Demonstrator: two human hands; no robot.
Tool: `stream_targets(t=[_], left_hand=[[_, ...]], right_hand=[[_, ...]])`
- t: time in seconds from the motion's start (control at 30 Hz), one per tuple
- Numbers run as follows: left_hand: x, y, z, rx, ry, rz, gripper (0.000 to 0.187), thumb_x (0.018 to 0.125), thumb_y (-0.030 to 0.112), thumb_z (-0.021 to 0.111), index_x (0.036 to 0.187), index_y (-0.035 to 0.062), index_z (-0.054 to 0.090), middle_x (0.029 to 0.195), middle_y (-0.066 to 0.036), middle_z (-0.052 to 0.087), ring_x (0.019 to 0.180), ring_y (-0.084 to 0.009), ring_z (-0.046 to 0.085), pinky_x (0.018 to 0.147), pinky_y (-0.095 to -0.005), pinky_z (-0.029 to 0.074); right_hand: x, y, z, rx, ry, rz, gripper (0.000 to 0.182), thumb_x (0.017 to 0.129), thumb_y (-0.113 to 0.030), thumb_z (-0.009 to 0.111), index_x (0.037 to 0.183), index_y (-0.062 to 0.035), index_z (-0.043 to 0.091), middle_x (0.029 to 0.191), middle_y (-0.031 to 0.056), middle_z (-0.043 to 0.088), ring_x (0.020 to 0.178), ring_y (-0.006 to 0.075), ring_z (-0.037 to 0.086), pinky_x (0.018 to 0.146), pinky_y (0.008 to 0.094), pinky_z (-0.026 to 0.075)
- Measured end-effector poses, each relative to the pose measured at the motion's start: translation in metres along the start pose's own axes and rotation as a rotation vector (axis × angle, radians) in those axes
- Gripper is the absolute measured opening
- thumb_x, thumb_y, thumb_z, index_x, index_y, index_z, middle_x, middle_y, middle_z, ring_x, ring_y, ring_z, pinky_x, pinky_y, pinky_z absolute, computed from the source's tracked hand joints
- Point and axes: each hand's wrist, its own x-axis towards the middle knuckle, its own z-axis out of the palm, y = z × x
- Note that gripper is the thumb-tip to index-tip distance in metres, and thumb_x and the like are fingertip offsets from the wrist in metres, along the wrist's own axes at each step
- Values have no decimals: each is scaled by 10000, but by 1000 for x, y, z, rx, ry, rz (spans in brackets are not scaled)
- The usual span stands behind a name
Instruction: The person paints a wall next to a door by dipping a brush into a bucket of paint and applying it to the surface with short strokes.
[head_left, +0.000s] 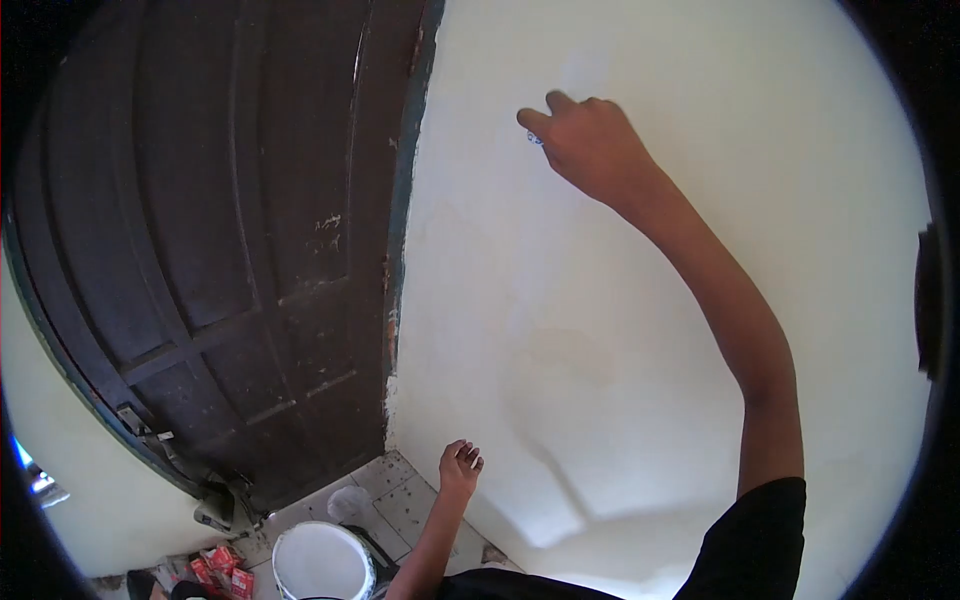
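My right hand [590, 140] is raised against the upper part of the cream wall [640, 330], arm stretched out. Its fingers are closed round a small blue-and-white patterned piece [535, 138], of which only a bit shows below the index finger; I cannot tell what kind of thing it is. Low down, my left hand [461, 465] hangs in front of the wall above the floor, fingers loosely bent and a little apart, with nothing seen in it. Paler, whitish patches show on the wall around and below my right hand.
A dark brown panelled door [200, 200] fills the left, its frame edge chipped. On the tiled floor [400, 495] stand a white bucket [322, 562] and a clear plastic bag [348, 502]. Red packets [222, 572] lie at bottom left. A dark object [928, 300] is at the right edge.
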Motion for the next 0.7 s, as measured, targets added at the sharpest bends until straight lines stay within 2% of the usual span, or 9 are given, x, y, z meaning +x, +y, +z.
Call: stream_targets(t=[0.13,0.23,0.3,0.37,0.4,0.5,0.53,0.63,0.7], left_hand=[[3,-4,1,8,46,4,97,821,173,640,882,132,577,833,9,590,840,-180,567,786,-373,443],[1,-9,7,24,63,-1,93,820,170,637,878,129,577,830,6,590,837,-180,566,782,-371,444],[1,-11,9,23,22,-11,103,823,171,634,895,130,572,854,1,589,845,-179,558,788,-371,441],[0,-12,9,27,20,-19,112,825,173,634,908,131,571,865,-1,588,851,-179,555,790,-371,438],[0,-13,8,26,19,-26,122,828,176,635,921,132,569,877,-2,587,858,-179,551,792,-371,435],[3,-12,3,24,-15,-12,138,829,181,635,938,134,565,890,1,581,868,-178,546,796,-372,428],[1,-12,3,23,-5,-15,138,829,181,635,938,134,565,890,1,581,868,-178,546,796,-372,428],[-4,-8,6,16,-13,5,121,840,185,628,929,133,563,889,8,568,857,-173,542,794,-369,423],[-3,-7,8,1,1,6,118,842,186,629,925,132,565,887,6,568,856,-173,542,797,-368,422]], right_hand=[[-36,-43,65,-16,-109,-25,78,784,-84,585,848,-61,624,728,157,586,637,322,634,636,530,514],[-104,-121,144,-129,-131,-285,74,747,-112,595,733,-41,610,701,161,569,600,325,623,586,560,508],[-133,-164,156,104,-242,-256,118,698,-139,625,649,-39,587,672,174,571,581,321,629,574,566,519],[-141,-177,163,264,-267,-250,94,729,-137,614,739,-44,609,704,184,581,583,313,634,564,529,528],[-135,-174,155,476,-308,-188,113,746,-134,611,817,-50,638,739,189,593,602,314,641,563,510,530],[-93,-120,136,399,-407,63,354,812,-138,586,1165,-146,623,927,140,631,895,312,645,732,489,517],[-69,-90,117,358,-435,131,343,813,-129,579,1152,-129,629,947,134,641,941,312,630,810,482,492],[-25,-16,61,108,-171,184,272,814,-113,596,1081,-97,646,874,126,650,898,314,639,814,459,484],[-19,-12,17,-181,-34,36,229,832,-110,597,1053,-131,651,870,117,638,743,290,657,618,409,523]])
